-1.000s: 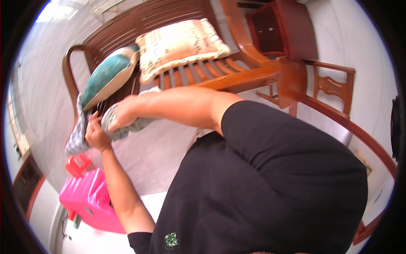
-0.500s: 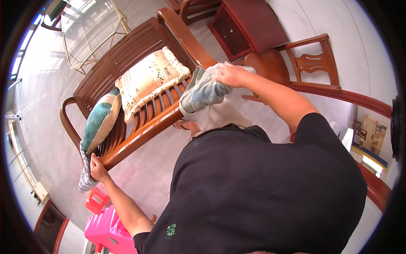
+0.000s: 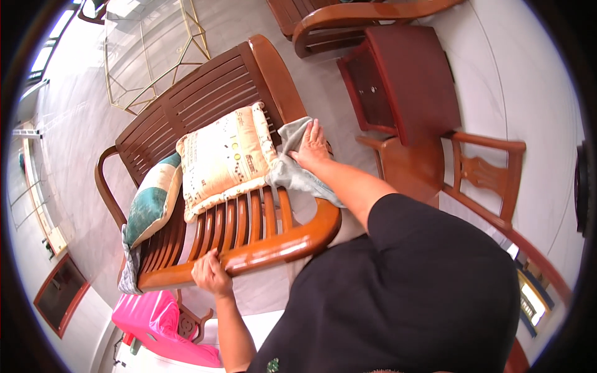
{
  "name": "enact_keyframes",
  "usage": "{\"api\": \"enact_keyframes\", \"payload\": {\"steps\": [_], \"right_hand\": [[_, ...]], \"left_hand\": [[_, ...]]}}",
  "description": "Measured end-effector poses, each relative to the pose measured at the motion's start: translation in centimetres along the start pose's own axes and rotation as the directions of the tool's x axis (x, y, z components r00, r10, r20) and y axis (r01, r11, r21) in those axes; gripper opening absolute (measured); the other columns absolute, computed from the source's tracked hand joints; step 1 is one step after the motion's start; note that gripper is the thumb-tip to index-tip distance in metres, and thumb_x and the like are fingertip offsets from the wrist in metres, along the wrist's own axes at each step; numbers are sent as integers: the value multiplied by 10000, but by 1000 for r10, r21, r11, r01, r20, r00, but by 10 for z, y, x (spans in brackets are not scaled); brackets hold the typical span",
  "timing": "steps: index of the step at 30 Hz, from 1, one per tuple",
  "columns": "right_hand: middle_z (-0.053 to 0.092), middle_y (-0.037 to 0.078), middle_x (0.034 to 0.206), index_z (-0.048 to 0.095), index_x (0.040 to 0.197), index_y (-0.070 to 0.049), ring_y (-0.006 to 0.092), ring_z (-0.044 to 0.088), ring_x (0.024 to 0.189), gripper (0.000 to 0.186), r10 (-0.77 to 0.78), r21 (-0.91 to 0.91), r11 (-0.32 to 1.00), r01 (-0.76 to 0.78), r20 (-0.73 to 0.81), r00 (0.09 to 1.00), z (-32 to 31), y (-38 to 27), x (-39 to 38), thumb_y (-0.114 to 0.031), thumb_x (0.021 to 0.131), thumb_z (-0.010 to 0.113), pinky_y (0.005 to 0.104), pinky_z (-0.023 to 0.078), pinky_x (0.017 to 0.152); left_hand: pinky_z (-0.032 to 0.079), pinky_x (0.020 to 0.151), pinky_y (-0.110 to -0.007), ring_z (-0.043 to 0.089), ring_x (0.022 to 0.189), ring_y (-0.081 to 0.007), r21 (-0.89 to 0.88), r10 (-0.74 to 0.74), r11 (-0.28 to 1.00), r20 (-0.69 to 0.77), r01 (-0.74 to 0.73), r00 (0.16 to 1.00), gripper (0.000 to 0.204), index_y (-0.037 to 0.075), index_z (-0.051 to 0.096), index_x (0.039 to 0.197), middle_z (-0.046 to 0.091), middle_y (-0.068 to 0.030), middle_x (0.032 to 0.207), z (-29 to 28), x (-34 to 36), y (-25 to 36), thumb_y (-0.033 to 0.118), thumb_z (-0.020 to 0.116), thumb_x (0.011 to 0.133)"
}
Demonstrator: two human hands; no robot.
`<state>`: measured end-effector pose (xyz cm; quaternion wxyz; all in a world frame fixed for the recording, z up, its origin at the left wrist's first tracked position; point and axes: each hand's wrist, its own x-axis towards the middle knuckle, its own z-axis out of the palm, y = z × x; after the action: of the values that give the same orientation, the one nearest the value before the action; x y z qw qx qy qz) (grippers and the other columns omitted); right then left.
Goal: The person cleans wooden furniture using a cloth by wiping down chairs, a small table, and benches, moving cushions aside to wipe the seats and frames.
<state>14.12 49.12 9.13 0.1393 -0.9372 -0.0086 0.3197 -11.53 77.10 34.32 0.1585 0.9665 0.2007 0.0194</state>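
A brown slatted wooden bench [image 3: 280, 244] stands in front of me. My left hand [image 3: 212, 273] is closed around its front rail, left of the middle. On the right arm of the bench lies a crumpled grey-blue cloth [image 3: 297, 177]. My right hand [image 3: 313, 149] rests on this cloth with fingers stretched out flat. A cream printed pillow [image 3: 227, 158] sits on the slats beside the cloth. Further left leans a green and beige pillow [image 3: 152, 202]. Over the bench's left front corner hangs a grey patterned cloth [image 3: 129, 267].
A dark red cabinet [image 3: 413, 81] and a wooden chair [image 3: 416, 165] stand to the right. Behind the bench is a glass table with gold legs [image 3: 177, 68]. Something covered in bright pink [image 3: 152, 320] stands at lower left. Another wooden seat [image 3: 348, 15] is at the top.
My right hand has brought the grey-blue cloth from the air in front down onto the bench's right arm. My left hand has moved from the left corner cloth rightward along the front rail.
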Motion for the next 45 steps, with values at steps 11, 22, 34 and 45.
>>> {"api": "enact_keyframes", "payload": {"steps": [11,22,34,45], "right_hand": [[214,289,1656,154,1606,87,458,397,1432,1129,-272,14,944,331,-538,798,-80,-70,211,-603,889,687,462,422,1157],[695,157,1332,722,1280,-71,339,656,1203,489,-215,449,886,118,172,961,-156,-119,460,-444,997,581,497,490,1031],[744,101,1205,700,1269,-36,208,725,1053,567,-391,930,21,-366,345,853,-75,-16,267,-481,918,724,378,575,959],[471,297,1497,489,1463,-16,496,425,1416,557,-484,26,872,489,-103,869,-16,93,11,-206,962,643,516,384,1166]], "left_hand": [[419,933,-419,671,938,-299,-13,-85,996,54,86,995,361,30,761,1013,746,-123,965,2,9,10,236,470,962],[420,878,-420,672,930,-296,27,-71,997,164,68,984,434,20,748,1031,745,-133,973,15,28,12,298,418,992],[428,864,-387,630,926,-259,59,-73,996,191,63,979,452,12,758,1093,734,-126,1019,2,16,10,295,415,1018],[462,850,-384,692,918,-292,-8,9,1000,70,-8,998,301,41,774,998,765,-126,1011,-1,16,11,139,502,915]]}}
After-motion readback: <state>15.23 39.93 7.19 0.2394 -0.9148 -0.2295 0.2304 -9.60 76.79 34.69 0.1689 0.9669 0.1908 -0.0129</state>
